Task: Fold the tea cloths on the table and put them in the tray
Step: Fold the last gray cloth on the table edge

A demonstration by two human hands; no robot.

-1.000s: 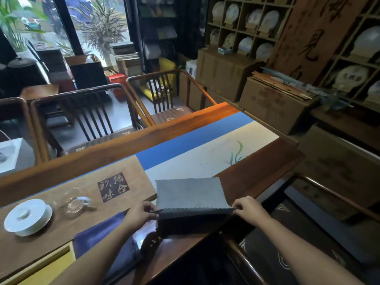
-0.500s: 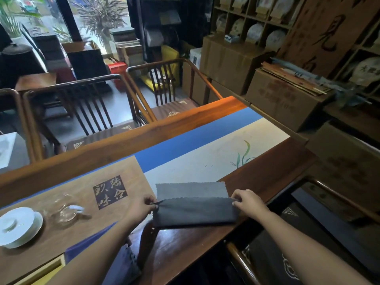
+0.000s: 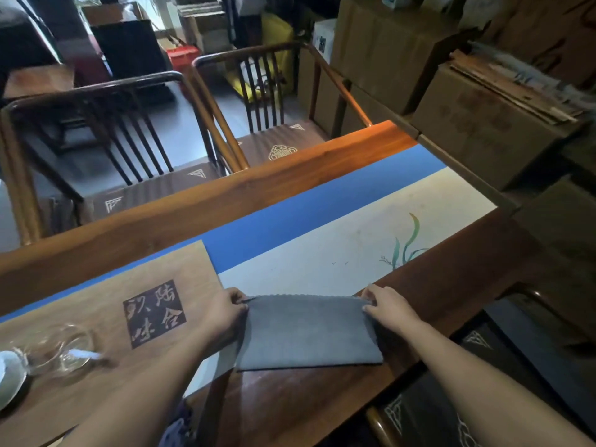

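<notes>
A grey tea cloth [image 3: 308, 332] lies folded in half on the near side of the table, its fold toward me. My left hand [image 3: 222, 312] pinches the cloth's far left corner. My right hand [image 3: 385, 306] pinches the far right corner. Both hands hold the doubled edge down where the white table runner [image 3: 338, 253] begins. A corner of a bluish-purple cloth [image 3: 175, 429] shows at the bottom edge between my arms. No tray can be made out with certainty in this view.
A wooden board [image 3: 106, 304] with a dark stamped panel lies left of the cloth. On it stand a glass pitcher [image 3: 63, 348] and a white lidded cup [image 3: 8, 379]. Two wooden chairs [image 3: 135, 130] stand beyond the table, cardboard boxes [image 3: 483, 124] at right.
Both hands carried the near edge of the grey cloth up and forward onto its far edge, so the cloth now lies folded in half. The view tilted down.
</notes>
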